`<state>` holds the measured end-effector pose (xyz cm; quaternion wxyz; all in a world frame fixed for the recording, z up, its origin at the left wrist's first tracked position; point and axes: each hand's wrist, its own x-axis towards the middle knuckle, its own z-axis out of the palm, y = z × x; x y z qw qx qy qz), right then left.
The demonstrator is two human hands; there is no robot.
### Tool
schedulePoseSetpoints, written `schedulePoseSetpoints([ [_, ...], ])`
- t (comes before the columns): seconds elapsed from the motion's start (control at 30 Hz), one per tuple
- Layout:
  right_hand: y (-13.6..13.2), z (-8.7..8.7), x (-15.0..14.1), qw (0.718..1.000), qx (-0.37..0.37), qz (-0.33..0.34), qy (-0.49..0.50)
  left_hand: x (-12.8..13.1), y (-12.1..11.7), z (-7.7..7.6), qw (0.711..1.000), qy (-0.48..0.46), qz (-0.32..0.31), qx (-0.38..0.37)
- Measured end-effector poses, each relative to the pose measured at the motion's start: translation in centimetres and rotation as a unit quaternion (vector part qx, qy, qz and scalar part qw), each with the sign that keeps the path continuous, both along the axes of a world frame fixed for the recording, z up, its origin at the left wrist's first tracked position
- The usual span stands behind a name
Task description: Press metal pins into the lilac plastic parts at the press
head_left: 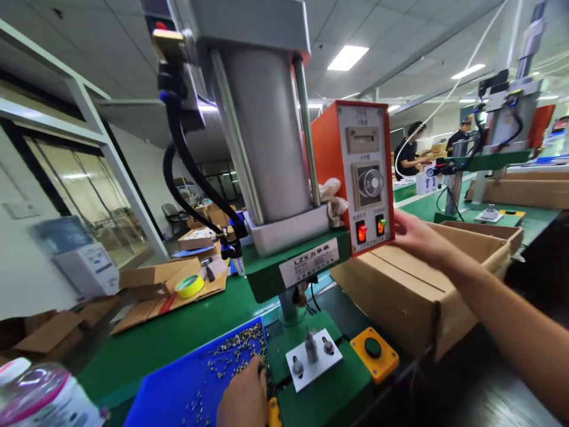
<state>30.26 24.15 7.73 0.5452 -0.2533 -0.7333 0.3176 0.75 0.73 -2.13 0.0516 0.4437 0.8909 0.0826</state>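
My left hand point(243, 391) is low over a blue tray point(165, 384), its fingers curled together at the edge of a scatter of small brass-coloured metal parts point(240, 344). What those fingers hold, if anything, is hidden. My right hand point(415, 237) is against the right side of an orange control box point(326, 136), its fingertips out of sight behind the edge. Lit red and green rocker switches point(371, 229) and a round dial show on the box's front. Beside the box rises a grey press cylinder point(267, 130), above a metal fixture plate point(313, 360) with a pin and two bolts.
A yellow button box point(374, 354) with a dark button sits right of the fixture. Cardboard boxes point(400, 284) stand under my right arm. Yellow tape point(189, 286) lies on cardboard at left, with a bottle point(44, 397) in front. Two people work farther back.
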Motion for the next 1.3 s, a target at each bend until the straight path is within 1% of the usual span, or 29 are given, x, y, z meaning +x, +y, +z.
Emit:
schedulePoseSetpoints([
  [0.03,-1.7,-1.2,-0.8,0.997,-0.033,0.074,-0.003,0.0,0.0,-0.2,1.0,0.005,-0.003,0.004],
  [0.07,-3.4,-2.6,-2.0,0.989,-0.073,0.125,0.008,0.0,-0.1,-0.4,1.0,0.007,-0.005,0.009],
  [0.1,-5.1,-4.1,-3.4,0.979,-0.114,0.163,0.042,0.0,-0.1,-0.5,1.0,0.009,-0.01,0.017],
  [0.13,-6.6,-5.5,-5.0,0.964,-0.153,0.213,0.051,-0.1,-0.2,-0.6,1.0,0.01,-0.015,0.023],
  [0.2,-8.7,-7.9,-8.1,0.939,-0.207,0.263,0.083,-0.1,-0.2,-0.7,0.999,0.014,-0.023,0.035],
  [0.23,-9.3,-8.8,-9.3,0.93,-0.224,0.277,0.092,-0.2,-0.3,-0.7,0.999,0.014,-0.024,0.038],
  [0.3,-9.7,-9.7,-11.1,0.924,-0.237,0.283,0.102,-0.2,-0.4,-0.8,0.998,0.009,-0.024,0.049],
  [0.4,-9.5,-9.7,-12.1,0.926,-0.224,0.29,0.094,-0.2,-0.5,-1.0,0.998,0.001,-0.024,0.063],
  [0.5,-9.5,-8.7,-11.9,0.938,-0.176,0.295,0.039,-0.1,-0.6,-1.1,0.997,0.003,-0.027,0.066],
  [0.6,-9.7,-7.3,-11.4,0.957,-0.081,0.272,-0.057,0.2,-0.5,-0.9,0.997,-0.002,-0.029,0.066],
  [0.67,-9.8,-6.5,-11.2,0.963,-0.007,0.249,-0.102,0.3,-0.4,-0.8,0.998,-0.002,-0.026,0.057],
  [0.73,-9.8,-6.1,-11.1,0.966,0.051,0.223,-0.118,0.4,-0.3,-0.7,0.999,0.001,-0.022,0.047],
  [0.8,-9.8,-6.0,-11.0,0.969,0.078,0.205,-0.117,0.4,-0.3,-0.8,0.999,-0.002,-0.02,0.046],
  [0.87,-9.8,-6.3,-11.0,0.97,0.091,0.19,-0.118,0.3,-0.3,-0.9,0.998,-0.011,-0.021,0.055],
  [0.97,-10.0,-6.9,-11.0,0.966,0.114,0.186,-0.139,0.1,-0.3,-1.2,0.998,-0.016,-0.021,0.062],
  [1.1,-10.3,-8.1,-11.2,0.968,0.106,0.169,-0.154,-0.2,-0.4,-1.5,0.998,-0.022,-0.027,0.06],
  [1.17,-10.4,-8.9,-11.4,0.973,0.105,0.155,-0.138,-0.3,-0.4,-1.6,0.997,-0.026,-0.033,0.068],
  [1.3,-10.7,-10.5,-12.0,0.977,0.141,0.126,-0.1,-0.4,-0.5,-1.7,0.997,-0.027,-0.028,0.073],
])
